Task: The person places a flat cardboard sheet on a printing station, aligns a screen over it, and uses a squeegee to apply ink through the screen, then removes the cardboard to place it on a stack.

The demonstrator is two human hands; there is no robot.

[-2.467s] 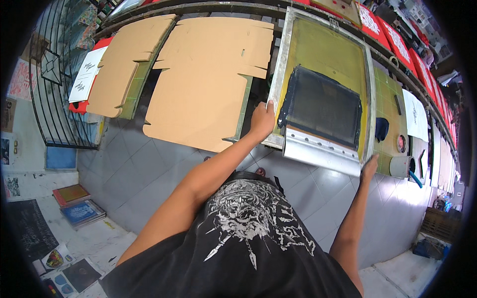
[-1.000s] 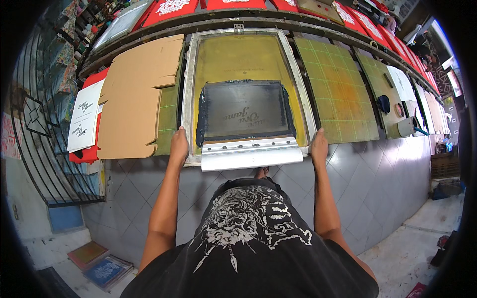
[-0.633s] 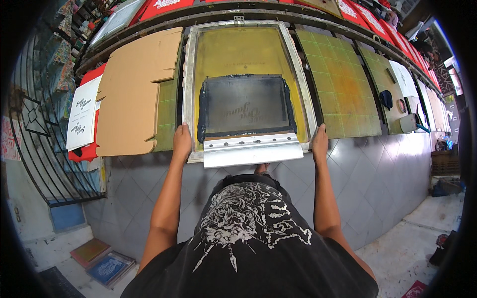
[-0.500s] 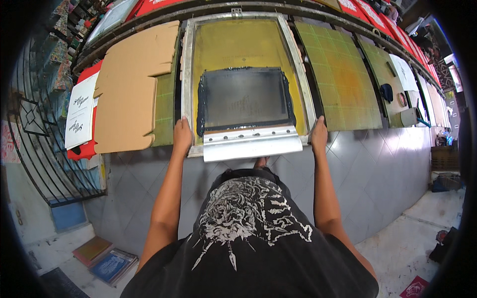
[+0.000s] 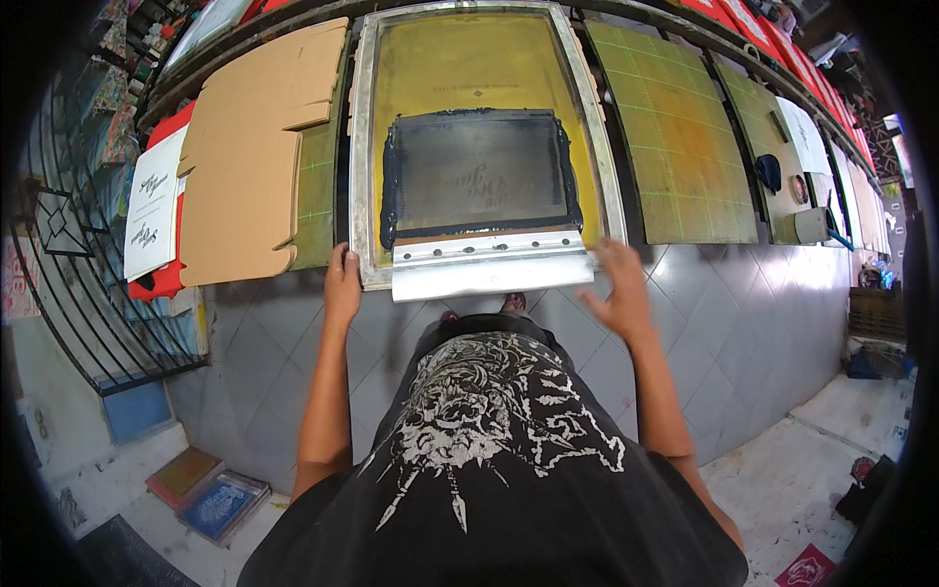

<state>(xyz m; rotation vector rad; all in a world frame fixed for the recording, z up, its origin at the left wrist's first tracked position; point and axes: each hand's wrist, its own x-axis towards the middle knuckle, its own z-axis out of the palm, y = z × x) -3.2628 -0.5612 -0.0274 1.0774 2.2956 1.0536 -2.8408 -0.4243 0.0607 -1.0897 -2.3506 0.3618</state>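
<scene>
A screen printing frame point(image 5: 358, 196) with a pale, worn rim and yellow-green mesh lies flat in front of me. Dark ink point(image 5: 384, 186) borders a greyish rectangle on the mesh, where faint lettering shows through. Across the near end of the frame rests a squeegee point(image 5: 489, 269) with a broad silver metal holder, its blade edge against the ink. My left hand point(image 5: 342, 284) grips the frame's near left corner. My right hand point(image 5: 620, 292) is off the frame, fingers apart, just beside the squeegee's right end; nothing is in it.
Cut cardboard point(image 5: 240, 157) and printed white sheets point(image 5: 154, 210) lie to the left. Green gridded boards point(image 5: 675, 137) continue to the right, with a tape roll point(image 5: 800, 189) and a grey cup point(image 5: 811, 226) farther along. A black metal railing point(image 5: 73, 284) stands at far left.
My right hand has let go of the frame's right side and moved inward to the squeegee's end, its fingers spreading. My left hand stays at the frame's left side.
</scene>
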